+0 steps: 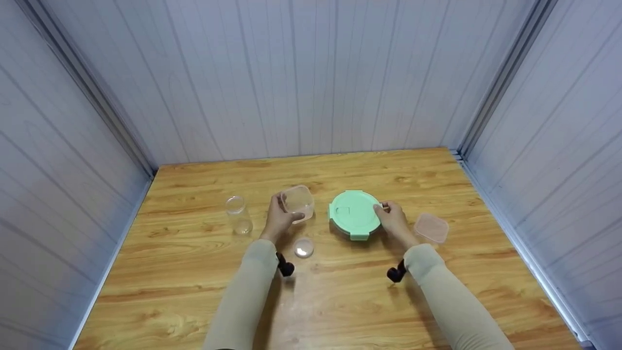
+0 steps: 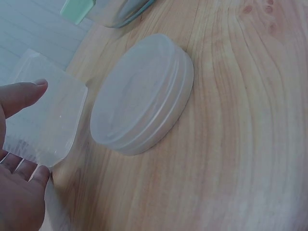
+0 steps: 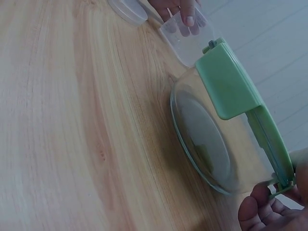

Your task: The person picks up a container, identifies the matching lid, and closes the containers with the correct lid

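My left hand [image 1: 280, 217] grips a clear square plastic container [image 1: 298, 203], with the thumb on its near side and the fingers round its left side. Right of it, a round glass food container [image 3: 207, 139] stands on the table under a mint-green lid [image 1: 356, 212]. My right hand [image 1: 392, 221] pinches the lid's right edge, thumb on top and curled fingers below, by a latch flap. In the right wrist view, another green latch [image 3: 226, 82] hangs down against the glass. Close by the left wrist lies a round translucent screw lid [image 2: 142, 96].
A clear jar [image 1: 239, 215] stands upright left of my left hand. A flat translucent square lid [image 1: 431, 227] lies right of my right hand. Pale panel walls [image 1: 311, 78] enclose the wooden table [image 1: 340, 301] at the back and both sides.
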Demonstrator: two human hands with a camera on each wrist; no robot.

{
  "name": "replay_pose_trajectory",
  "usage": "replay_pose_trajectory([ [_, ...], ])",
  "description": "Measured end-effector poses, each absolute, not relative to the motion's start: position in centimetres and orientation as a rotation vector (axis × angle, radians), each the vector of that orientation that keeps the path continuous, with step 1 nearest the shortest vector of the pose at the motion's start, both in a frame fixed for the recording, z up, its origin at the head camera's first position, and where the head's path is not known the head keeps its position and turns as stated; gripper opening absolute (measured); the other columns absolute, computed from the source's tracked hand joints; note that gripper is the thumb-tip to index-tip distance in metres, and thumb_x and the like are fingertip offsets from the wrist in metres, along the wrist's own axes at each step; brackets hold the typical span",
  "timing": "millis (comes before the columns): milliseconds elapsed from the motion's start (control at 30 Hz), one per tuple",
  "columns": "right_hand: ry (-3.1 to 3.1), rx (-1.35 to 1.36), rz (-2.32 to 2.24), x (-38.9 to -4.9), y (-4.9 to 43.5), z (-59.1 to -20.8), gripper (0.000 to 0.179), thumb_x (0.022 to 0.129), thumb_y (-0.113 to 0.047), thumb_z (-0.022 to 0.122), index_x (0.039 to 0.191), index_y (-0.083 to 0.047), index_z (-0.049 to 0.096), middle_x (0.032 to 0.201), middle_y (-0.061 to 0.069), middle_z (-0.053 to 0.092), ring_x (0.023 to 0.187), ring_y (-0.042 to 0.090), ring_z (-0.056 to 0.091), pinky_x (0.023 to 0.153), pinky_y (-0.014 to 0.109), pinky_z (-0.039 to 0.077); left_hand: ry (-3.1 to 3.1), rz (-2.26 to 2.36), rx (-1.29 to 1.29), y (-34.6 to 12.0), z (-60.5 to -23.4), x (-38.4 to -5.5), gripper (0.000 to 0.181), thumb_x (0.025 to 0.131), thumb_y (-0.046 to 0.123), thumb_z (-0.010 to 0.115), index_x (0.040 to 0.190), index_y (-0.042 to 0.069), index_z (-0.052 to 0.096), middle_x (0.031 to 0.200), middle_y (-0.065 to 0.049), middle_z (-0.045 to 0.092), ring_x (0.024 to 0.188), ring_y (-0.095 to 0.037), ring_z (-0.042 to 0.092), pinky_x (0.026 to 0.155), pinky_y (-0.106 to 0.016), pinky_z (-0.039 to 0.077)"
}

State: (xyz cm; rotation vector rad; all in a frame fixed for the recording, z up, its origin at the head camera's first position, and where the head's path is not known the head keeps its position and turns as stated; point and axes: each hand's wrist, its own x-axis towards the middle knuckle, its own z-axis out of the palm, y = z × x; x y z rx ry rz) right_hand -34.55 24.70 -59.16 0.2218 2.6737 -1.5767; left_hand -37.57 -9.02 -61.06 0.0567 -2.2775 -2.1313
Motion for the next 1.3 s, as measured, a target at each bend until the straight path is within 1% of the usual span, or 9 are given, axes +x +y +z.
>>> replay_pose_trajectory([
  [67, 2.676, 0.210, -1.587, -34.6, 24.6, -59.1, 0.044, 0.114, -0.028, 0.054, 0.140, 0.008, 0.060, 0.117, 0.019, 0.065, 0.105, 0.026, 0.061, 0.080, 0.026, 0.048, -2.267, -2.128, 0.060, -9.1, -61.1, -37.6, 0.087, 0.079, -0.016, 0.083, 0.152, -0.008, 0.037, 0.162, -0.030, 0.043, 0.156, -0.044, 0.040, 0.131, -0.051, 0.036],
  [133, 2.672, 0.212, -1.590, -34.6, 24.6, -59.1, 0.044, 0.114, -0.028, 0.054, 0.139, 0.008, 0.060, 0.117, 0.018, 0.065, 0.104, 0.025, 0.061, 0.080, 0.026, 0.048, -2.269, -2.121, 0.072, -9.2, -61.1, -37.6, 0.087, 0.079, -0.015, 0.083, 0.152, -0.008, 0.037, 0.163, -0.029, 0.042, 0.159, -0.042, 0.037, 0.132, -0.050, 0.034],
  [300, 2.648, 0.223, -1.583, -34.6, 24.7, -59.1, 0.045, 0.115, -0.030, 0.053, 0.142, 0.006, 0.058, 0.123, 0.019, 0.064, 0.109, 0.027, 0.060, 0.086, 0.028, 0.049, -2.299, -2.106, 0.089, -9.6, -60.8, -37.3, 0.090, 0.083, -0.009, 0.086, 0.156, -0.006, 0.034, 0.169, -0.025, 0.035, 0.164, -0.040, 0.028, 0.135, -0.048, 0.028],
  [500, 2.635, 0.213, -1.582, -34.6, 24.8, -58.9, 0.046, 0.115, -0.031, 0.052, 0.142, 0.006, 0.058, 0.128, 0.022, 0.063, 0.114, 0.030, 0.060, 0.089, 0.033, 0.050, -2.323, -2.095, 0.072, -9.9, -60.1, -36.7, 0.091, 0.086, -0.004, 0.086, 0.160, -0.003, 0.033, 0.172, -0.024, 0.033, 0.163, -0.042, 0.029, 0.133, -0.052, 0.031],
  [733, 2.618, 0.174, -1.581, -34.4, 25.0, -58.8, 0.047, 0.115, -0.030, 0.051, 0.142, 0.008, 0.056, 0.133, 0.026, 0.061, 0.119, 0.034, 0.061, 0.097, 0.041, 0.053, -2.308, -2.105, 0.052, -9.7, -59.6, -35.8, 0.091, 0.083, -0.010, 0.084, 0.159, -0.002, 0.034, 0.171, -0.027, 0.033, 0.159, -0.049, 0.034, 0.126, -0.054, 0.042],
  [900, 2.620, 0.168, -1.586, -34.4, 25.0, -59.0, 0.047, 0.115, -0.029, 0.052, 0.141, 0.010, 0.057, 0.130, 0.026, 0.062, 0.117, 0.034, 0.061, 0.096, 0.040, 0.052, -2.264, -2.126, 0.018, -9.4, -59.3, -35.2, 0.088, 0.081, -0.013, 0.083, 0.156, -0.003, 0.037, 0.169, -0.029, 0.036, 0.158, -0.049, 0.036, 0.125, -0.056, 0.044],
  [1100, 2.631, 0.164, -1.544, -34.2, 25.0, -58.8, 0.047, 0.115, -0.030, 0.051, 0.139, 0.009, 0.058, 0.123, 0.023, 0.063, 0.109, 0.030, 0.060, 0.090, 0.037, 0.051, -2.271, -2.116, -0.049, -9.2, -58.8, -34.3, 0.090, 0.080, -0.013, 0.084, 0.156, -0.005, 0.037, 0.168, -0.031, 0.036, 0.159, -0.050, 0.033, 0.128, -0.059, 0.037],
  [1200, 2.633, 0.164, -1.542, -34.3, 24.9, -58.7, 0.047, 0.115, -0.030, 0.051, 0.140, 0.009, 0.058, 0.124, 0.023, 0.063, 0.111, 0.031, 0.060, 0.092, 0.039, 0.052, -2.273, -2.124, -0.076, -9.1, -58.4, -33.9, 0.090, 0.080, -0.012, 0.084, 0.156, -0.005, 0.036, 0.168, -0.031, 0.037, 0.159, -0.050, 0.033, 0.128, -0.060, 0.037],
  [1300, 2.614, 0.172, -1.554, -34.4, 24.9, -58.6, 0.048, 0.115, -0.030, 0.051, 0.142, 0.009, 0.056, 0.128, 0.024, 0.061, 0.114, 0.032, 0.060, 0.095, 0.042, 0.052, -2.274, -2.139, -0.098, -9.0, -58.0, -33.5, 0.090, 0.080, -0.010, 0.085, 0.156, -0.003, 0.037, 0.167, -0.030, 0.039, 0.157, -0.051, 0.037, 0.125, -0.060, 0.041],
])
